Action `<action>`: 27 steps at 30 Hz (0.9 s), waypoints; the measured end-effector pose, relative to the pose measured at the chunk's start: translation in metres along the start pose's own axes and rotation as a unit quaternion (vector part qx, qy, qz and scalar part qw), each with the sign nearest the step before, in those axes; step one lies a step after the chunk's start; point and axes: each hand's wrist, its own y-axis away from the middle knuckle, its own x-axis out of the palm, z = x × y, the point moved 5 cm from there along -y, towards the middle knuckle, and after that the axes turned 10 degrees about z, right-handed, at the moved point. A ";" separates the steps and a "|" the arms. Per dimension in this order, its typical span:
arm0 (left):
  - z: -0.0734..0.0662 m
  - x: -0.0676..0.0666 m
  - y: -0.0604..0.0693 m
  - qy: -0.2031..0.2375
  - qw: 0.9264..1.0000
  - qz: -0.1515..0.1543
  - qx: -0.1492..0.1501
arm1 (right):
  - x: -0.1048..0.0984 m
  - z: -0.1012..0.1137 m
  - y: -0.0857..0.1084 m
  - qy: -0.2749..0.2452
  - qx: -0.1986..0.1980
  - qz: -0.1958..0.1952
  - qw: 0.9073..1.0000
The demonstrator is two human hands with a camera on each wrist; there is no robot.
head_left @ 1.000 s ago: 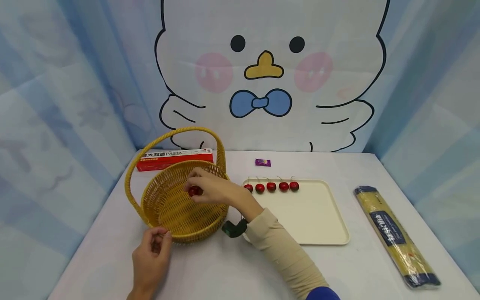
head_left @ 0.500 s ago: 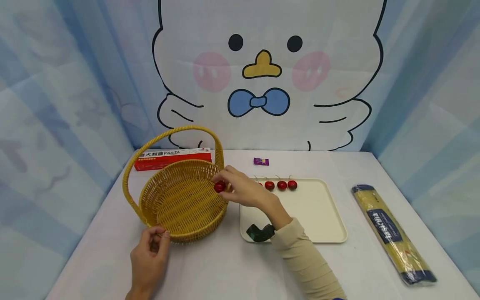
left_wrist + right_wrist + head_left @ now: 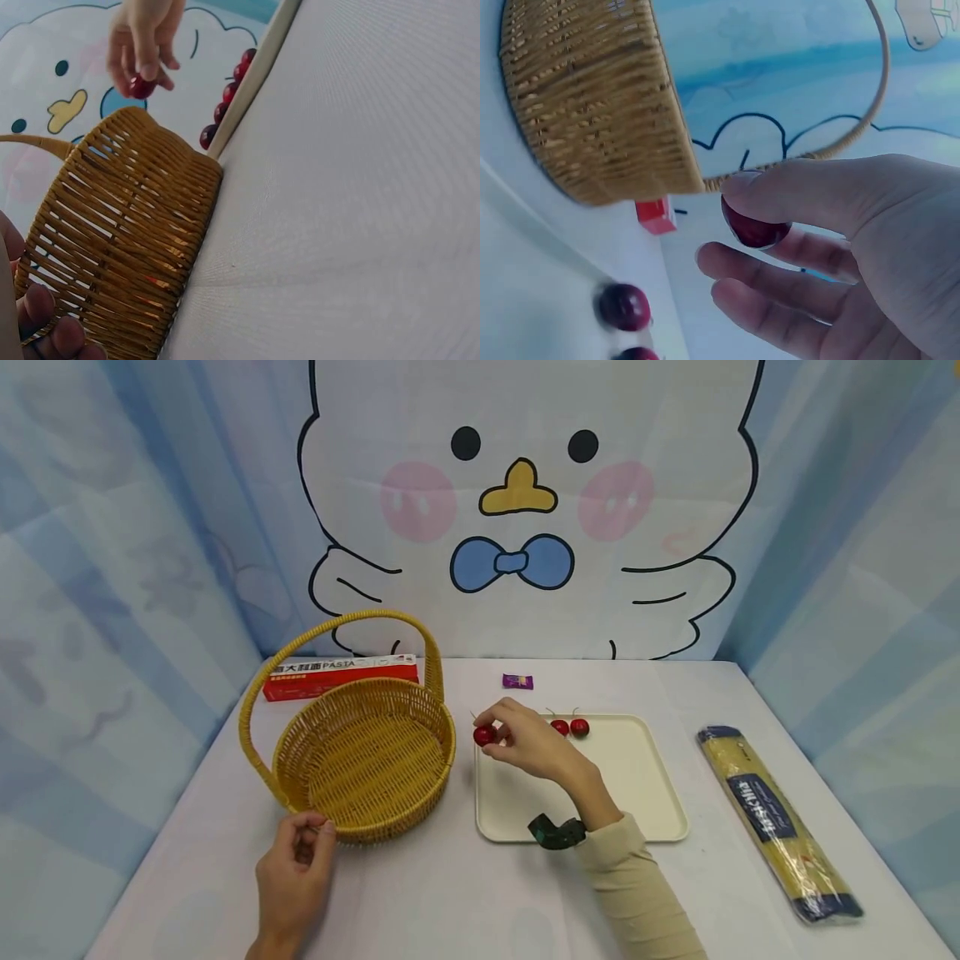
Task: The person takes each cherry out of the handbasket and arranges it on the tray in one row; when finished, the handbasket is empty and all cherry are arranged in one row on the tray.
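My right hand pinches a dark red cherry between thumb and finger, held up over the left end of the cream tray. Two cherries show beyond this hand at the tray's back edge; the left wrist view shows several in a row. To the left stands a yellow wicker basket with a tall arched handle, no cherries visible inside. At its front left, my left hand grips the rim with curled fingers and thumb.
A red and white pasta box lies behind the basket. A small purple wrapped sweet is behind the tray. On the right lies a long bag of spaghetti. A printed curtain closes off the back and sides.
The right hand has moved right with the cherry, from inside the basket, past its rim, to over the tray. The left hand has stayed at the basket's rim.
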 end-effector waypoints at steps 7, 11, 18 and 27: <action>-0.002 0.000 0.000 0.010 1.000 -0.001 0.010 | -0.014 -0.023 0.012 -0.016 0.020 -0.031 0.999; -0.002 0.001 0.000 0.012 1.000 0.000 0.005 | -0.024 -0.039 0.017 -0.027 0.029 -0.056 0.998; 0.000 0.002 0.001 -0.003 1.000 0.005 -0.020 | -0.040 -0.070 0.029 -0.040 0.077 -0.095 0.992; 0.001 0.001 0.001 -0.002 1.000 0.001 -0.026 | -0.051 -0.110 0.045 -0.041 0.161 -0.125 0.978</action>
